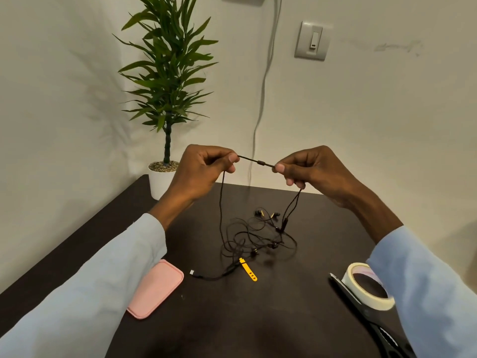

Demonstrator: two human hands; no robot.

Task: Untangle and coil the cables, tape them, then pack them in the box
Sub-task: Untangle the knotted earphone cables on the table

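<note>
The person is holding a short stretch of a dark cable (256, 161) taut in the air above the dark surface (258, 319). The left hand (204, 169) is pinching one end of that stretch between thumb and fingers, and the right hand (307, 169) is pinching the other end in the same way, so both sets of fingers are pressed onto the cord with a small sleeve sitting between them. From each hand the cord is hanging down into the tangle of cables (258, 239) lying on the surface below, where earbuds and a yellow strap (248, 270) are showing among the loops.

The work appears to be at the untangling stage, with nothing coiled yet. To do this step well, the person should probably be keeping the pull gentle, feeding the cord through the fingers toward a free end and lifting loops clear of the heap, since tugging hard is likely to tighten any knots.

The tape roll (366, 285) and black scissors (361, 311) are waiting near the right sleeve, and a pink case (154, 289), possibly the box, is lying by the left sleeve.
</note>
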